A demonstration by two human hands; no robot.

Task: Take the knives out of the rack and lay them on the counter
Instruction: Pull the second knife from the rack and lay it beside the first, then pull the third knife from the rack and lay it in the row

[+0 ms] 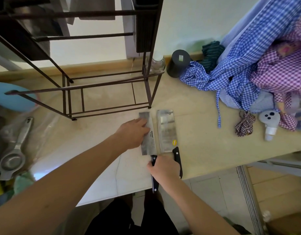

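Two cleavers lie side by side on the beige counter (197,133), blades pointing away from me. My right hand (165,167) is closed around the black handle of the left cleaver (150,141). My left hand (132,133) rests flat on that blade's left side, fingers spread. The right cleaver (166,131), with a yellow sticker near its black handle, lies untouched just beside it. The dark metal rack (102,85) stands behind the knives; a black slotted holder (144,31) hangs at its upper right.
Checked blue and purple cloths (248,68) pile up at the right, with a black cup (177,63) and a clear bottle (157,62) by the wall. A steel strainer (14,150) lies at the left. The counter's front edge runs just below the handles.
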